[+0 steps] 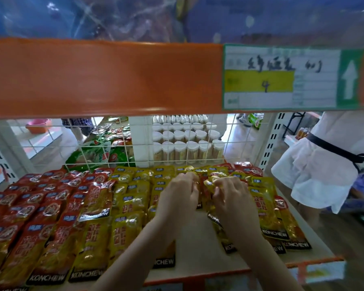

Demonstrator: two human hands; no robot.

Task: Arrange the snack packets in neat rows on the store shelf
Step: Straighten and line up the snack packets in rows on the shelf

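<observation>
My left hand (pixel 178 194) and my right hand (pixel 232 198) are close together, and both curl their fingers around yellow snack packets (pixel 210 182) near the back of the shelf (pixel 195 244). More yellow packets lie in rows in the middle. Red snack packets (pixel 40 208) lie in rows on the left.

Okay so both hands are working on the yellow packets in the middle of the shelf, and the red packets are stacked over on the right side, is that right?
Not quite. In the head view the left hand and right hand do work on the yellow packets mid-shelf, but the main block of red packets lies on the left side, not the right.
</observation>
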